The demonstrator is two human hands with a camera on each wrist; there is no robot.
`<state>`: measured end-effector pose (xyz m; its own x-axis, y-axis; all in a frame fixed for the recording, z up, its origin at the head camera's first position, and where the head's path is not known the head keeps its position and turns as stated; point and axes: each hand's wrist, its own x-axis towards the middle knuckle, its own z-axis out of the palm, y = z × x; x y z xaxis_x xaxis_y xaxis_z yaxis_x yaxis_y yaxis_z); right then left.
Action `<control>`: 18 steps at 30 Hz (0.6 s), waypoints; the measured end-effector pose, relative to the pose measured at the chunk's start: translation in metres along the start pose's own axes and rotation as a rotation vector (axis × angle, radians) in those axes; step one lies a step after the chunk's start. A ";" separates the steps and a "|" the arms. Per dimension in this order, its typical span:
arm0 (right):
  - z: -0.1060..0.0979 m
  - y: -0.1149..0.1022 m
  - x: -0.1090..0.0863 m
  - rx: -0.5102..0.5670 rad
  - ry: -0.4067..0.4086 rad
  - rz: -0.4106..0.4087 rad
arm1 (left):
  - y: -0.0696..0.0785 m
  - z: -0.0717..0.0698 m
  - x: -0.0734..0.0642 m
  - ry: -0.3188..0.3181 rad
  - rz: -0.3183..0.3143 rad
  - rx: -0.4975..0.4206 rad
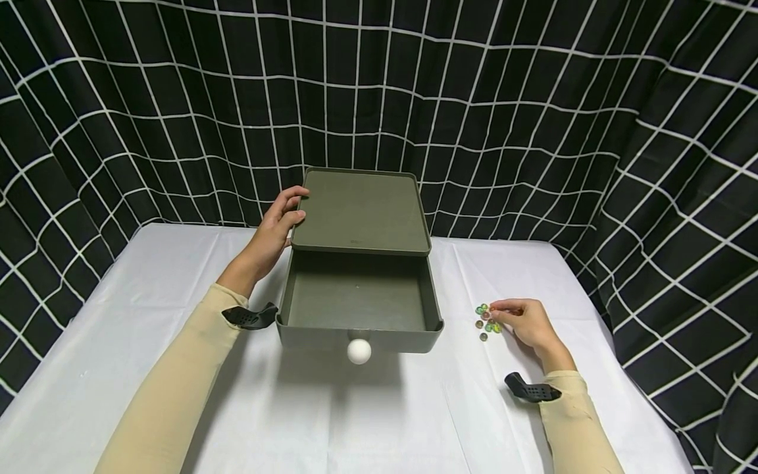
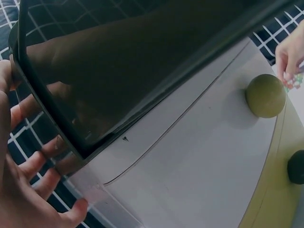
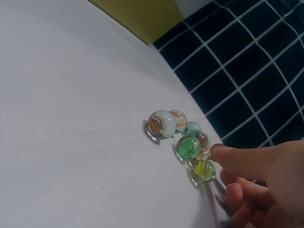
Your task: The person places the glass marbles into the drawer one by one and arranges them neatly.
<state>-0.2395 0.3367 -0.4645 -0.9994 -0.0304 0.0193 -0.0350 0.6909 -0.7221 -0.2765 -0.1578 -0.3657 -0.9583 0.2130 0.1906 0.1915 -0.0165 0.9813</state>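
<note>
A grey-green box stands with its drawer pulled out toward me; a round white knob is on the drawer front. At the box's left edge rests my left hand, fingertips along the side of its top. In the left wrist view those fingers are spread against the dark glossy box. To the right of the box, my right hand reaches into a cluster of glass marbles. Its thumb and forefinger pinch an orange-red marble. Green, yellow and white-orange marbles lie beside the thumb in the right wrist view.
A white cloth covers the table. Behind and at both sides hangs a black curtain with a white grid. Black wrist devices sit over the beige sleeves.
</note>
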 end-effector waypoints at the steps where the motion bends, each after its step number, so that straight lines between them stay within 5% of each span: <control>1: 0.000 0.000 0.000 0.000 0.000 0.007 | 0.000 0.000 0.000 0.000 -0.001 0.000; 18: -0.011 -0.010 -0.001 0.091 0.016 -0.009 | 0.001 -0.001 -0.001 -0.007 -0.003 -0.001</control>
<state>-0.2386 0.3376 -0.4497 -0.9990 -0.0242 0.0363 -0.0435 0.6219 -0.7819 -0.2758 -0.1590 -0.3653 -0.9574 0.2199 0.1871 0.1880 -0.0168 0.9820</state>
